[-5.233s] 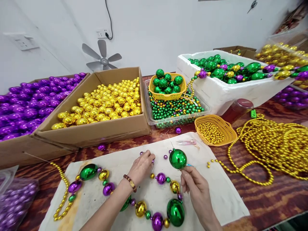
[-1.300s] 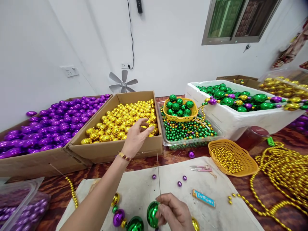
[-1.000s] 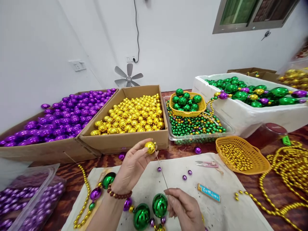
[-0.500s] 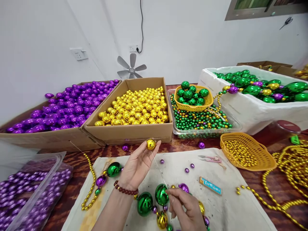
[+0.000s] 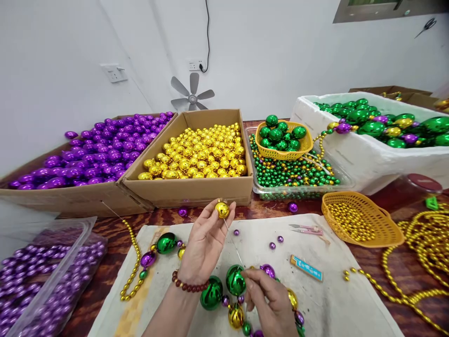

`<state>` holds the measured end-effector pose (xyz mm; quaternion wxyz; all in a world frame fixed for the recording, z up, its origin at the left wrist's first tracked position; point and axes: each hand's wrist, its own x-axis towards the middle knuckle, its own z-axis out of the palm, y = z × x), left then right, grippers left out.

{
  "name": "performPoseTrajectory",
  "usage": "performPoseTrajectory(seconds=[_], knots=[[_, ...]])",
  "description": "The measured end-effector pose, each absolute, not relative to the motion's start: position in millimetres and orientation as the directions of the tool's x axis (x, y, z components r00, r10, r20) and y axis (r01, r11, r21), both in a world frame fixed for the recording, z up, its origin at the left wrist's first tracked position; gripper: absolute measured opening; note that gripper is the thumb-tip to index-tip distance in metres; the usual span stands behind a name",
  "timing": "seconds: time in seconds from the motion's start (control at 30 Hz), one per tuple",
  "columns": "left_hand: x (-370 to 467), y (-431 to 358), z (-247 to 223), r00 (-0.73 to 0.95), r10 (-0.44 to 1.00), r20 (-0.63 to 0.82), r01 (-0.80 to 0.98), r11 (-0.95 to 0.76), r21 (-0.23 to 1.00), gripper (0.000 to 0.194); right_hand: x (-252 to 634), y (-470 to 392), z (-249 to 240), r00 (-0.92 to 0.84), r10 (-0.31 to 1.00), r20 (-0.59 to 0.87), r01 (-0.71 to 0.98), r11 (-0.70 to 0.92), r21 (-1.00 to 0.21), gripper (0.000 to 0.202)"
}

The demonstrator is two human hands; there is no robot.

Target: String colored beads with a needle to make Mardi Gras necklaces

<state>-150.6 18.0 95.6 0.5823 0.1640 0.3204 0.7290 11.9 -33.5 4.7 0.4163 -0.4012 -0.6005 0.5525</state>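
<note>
My left hand (image 5: 209, 229) is closed around a shiny gold ball (image 5: 221, 210), held between thumb and fingers above the cloth. A long thin needle (image 5: 234, 243) runs from the ball down to my right hand (image 5: 268, 299), whose thumb and forefinger pinch its lower end. Beneath the hands lies a bead string with green balls (image 5: 236, 280), a purple ball (image 5: 268, 271) and a gold bead (image 5: 236, 316); my right hand hides part of it. Left of my left wrist the string shows a large green ball (image 5: 166, 243) and small gold beads (image 5: 130, 285).
At the back stand a box of purple balls (image 5: 82, 194), a carton of gold balls (image 5: 189, 194), a tray of small beads (image 5: 298, 189) and a white foam box (image 5: 351, 164). Pink snips (image 5: 308, 230), a blue packet (image 5: 306, 268) and a yellow basket (image 5: 386, 229) lie on the right.
My left fingers have closed further over the gold ball, the thumb now lying across its front. The right hand's pinch looks almost unchanged. The whole view has shifted slightly.
</note>
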Motion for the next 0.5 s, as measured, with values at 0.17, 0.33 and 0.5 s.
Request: performPoseTrajectory(seconds=[0.17, 0.33, 0.5], knots=[[-137.5, 8.5, 92.4, -0.312, 0.947, -0.074, -0.690, -0.173, 0.703, 0.023, 2.9, -31.6, 5.3, -0.291, 0.954, 0.070, 0.033, 0.083, -0.996, 0.027], [-120.4, -6.9, 84.4, -0.291, 0.953, -0.086, -0.625, -0.121, 0.771, 0.025, -5.0, -24.8, 15.4, -0.310, 0.951, 0.012, 0.003, 0.014, -1.000, 0.029], [-132.3, -13.5, 66.8, -0.269, 0.954, -0.136, -0.390, 0.021, 0.921, 0.029, 2.7, -10.5, 21.2, -0.292, 0.956, -0.031, -0.071, -0.054, -0.996, 0.024]])
